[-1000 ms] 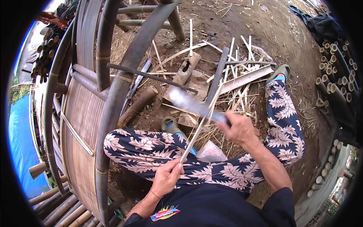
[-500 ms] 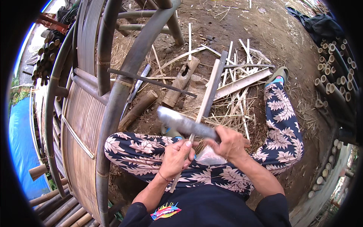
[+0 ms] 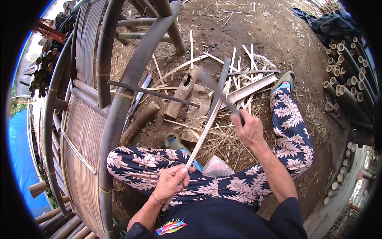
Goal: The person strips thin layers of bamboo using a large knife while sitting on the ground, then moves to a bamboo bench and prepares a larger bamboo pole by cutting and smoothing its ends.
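My left hand (image 3: 172, 183) is closed around the near part of a long pale bamboo strip (image 3: 202, 137). The strip slants away to the right, its near end sticking out below my wrist. In my right hand (image 3: 249, 129) is the handle of a machete (image 3: 217, 89). Its blade, smeared by motion, points far and left and crosses over the strip's far part; whether the two touch I cannot tell. A darker bamboo slat (image 3: 224, 73) lies beyond, partly behind the strip and blade.
A bamboo chair (image 3: 131, 75) stands close on my left, with a thin dark rod (image 3: 155, 94) across it. Ahead lie a holed bamboo piece (image 3: 181, 97), a bamboo section (image 3: 139, 123), a wooden block (image 3: 197, 104) and loose shavings (image 3: 234, 137). Bamboo poles (image 3: 350, 75) are stacked at right.
My right hand has moved outward with the machete, away from my left hand. The blade has swung from pointing left to pointing far. My left hand sits slightly lower, still on the strip.
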The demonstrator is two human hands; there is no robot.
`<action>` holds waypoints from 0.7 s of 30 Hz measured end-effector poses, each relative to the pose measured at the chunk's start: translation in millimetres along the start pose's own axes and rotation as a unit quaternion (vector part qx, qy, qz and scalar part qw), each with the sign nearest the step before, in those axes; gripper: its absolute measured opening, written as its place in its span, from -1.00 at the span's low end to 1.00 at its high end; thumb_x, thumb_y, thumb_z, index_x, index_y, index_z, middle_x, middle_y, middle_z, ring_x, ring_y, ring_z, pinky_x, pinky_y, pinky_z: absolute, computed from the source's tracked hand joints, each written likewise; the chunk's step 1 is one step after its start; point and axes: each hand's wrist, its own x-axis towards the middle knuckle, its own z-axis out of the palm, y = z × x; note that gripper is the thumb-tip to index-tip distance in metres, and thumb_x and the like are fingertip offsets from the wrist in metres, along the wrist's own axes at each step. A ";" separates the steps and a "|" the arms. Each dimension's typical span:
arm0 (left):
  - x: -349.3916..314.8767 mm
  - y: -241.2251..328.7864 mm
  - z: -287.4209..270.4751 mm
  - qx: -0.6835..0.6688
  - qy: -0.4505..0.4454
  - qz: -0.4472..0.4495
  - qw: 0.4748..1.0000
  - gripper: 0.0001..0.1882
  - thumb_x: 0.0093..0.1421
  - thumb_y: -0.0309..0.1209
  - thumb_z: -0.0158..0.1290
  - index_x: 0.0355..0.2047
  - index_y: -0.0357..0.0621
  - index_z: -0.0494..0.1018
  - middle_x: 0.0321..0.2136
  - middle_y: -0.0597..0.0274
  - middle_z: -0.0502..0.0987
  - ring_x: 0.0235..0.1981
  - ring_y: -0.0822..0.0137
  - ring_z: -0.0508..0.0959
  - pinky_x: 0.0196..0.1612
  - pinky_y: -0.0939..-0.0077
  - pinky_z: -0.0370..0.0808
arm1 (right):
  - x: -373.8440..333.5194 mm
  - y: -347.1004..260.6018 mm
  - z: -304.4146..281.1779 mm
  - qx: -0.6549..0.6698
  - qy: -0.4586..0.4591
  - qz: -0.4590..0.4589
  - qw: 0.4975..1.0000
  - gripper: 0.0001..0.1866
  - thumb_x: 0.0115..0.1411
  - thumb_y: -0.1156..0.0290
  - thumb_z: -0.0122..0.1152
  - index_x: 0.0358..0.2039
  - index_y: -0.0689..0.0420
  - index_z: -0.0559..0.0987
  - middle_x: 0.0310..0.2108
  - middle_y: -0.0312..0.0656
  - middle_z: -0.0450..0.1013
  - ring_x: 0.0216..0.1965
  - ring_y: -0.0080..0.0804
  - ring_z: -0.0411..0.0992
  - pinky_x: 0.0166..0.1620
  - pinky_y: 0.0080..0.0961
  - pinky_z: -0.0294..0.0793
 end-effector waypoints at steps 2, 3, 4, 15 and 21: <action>3.4 8.0 5.1 -0.002 -0.006 -0.003 1.000 -0.68 0.42 -0.31 -0.12 -0.09 -0.31 0.50 -0.63 0.36 0.43 -0.74 0.68 0.22 -0.69 0.78 0.13 | -3.9 8.4 2.9 -0.046 0.037 -0.088 0.994 -0.31 0.31 -0.29 -0.20 -0.51 0.15 0.44 -0.73 -0.13 0.39 -0.67 -0.22 0.47 -0.57 -0.22 0.43; 4.3 9.8 7.0 -0.003 -0.011 -0.005 1.000 -0.68 0.42 -0.32 -0.13 -0.09 -0.31 0.50 -0.63 0.36 0.43 -0.74 0.68 0.22 -0.69 0.79 0.13 | 5.6 31.3 6.0 -0.060 0.066 -0.061 0.994 -0.31 0.32 -0.27 -0.21 -0.53 0.17 0.42 -0.72 -0.12 0.39 -0.66 -0.22 0.45 -0.55 -0.20 0.41; 3.0 7.6 6.0 0.002 -0.011 -0.009 1.000 -0.68 0.42 -0.31 -0.13 -0.09 -0.32 0.50 -0.63 0.36 0.43 -0.74 0.68 0.23 -0.69 0.78 0.13 | 16.6 49.1 0.2 -0.078 0.092 -0.038 0.992 -0.30 0.33 -0.26 -0.23 -0.55 0.18 0.40 -0.71 -0.12 0.39 -0.65 -0.22 0.44 -0.54 -0.19 0.38; 79.4 45.7 32.2 -0.048 0.026 0.089 0.995 -0.68 0.39 -0.27 -0.06 0.00 -0.26 0.40 -0.51 0.33 0.44 -0.71 0.61 0.33 -0.70 0.76 0.26 | -38.0 -27.7 3.2 -0.032 -0.005 -0.075 0.997 -0.31 0.23 -0.38 -0.14 -0.45 0.09 0.44 -0.72 -0.18 0.38 -0.71 -0.30 0.45 -0.63 -0.32 0.45; 59.4 35.7 43.6 -0.009 0.005 0.062 0.998 -0.65 0.41 -0.31 -0.11 0.08 -0.28 0.39 -0.61 0.36 0.39 -0.76 0.63 0.26 -0.73 0.76 0.17 | -23.5 -9.5 8.1 -0.025 0.028 -0.016 0.999 -0.28 0.24 -0.41 -0.23 -0.54 0.07 0.37 -0.78 -0.27 0.30 -0.75 -0.38 0.40 -0.69 -0.30 0.39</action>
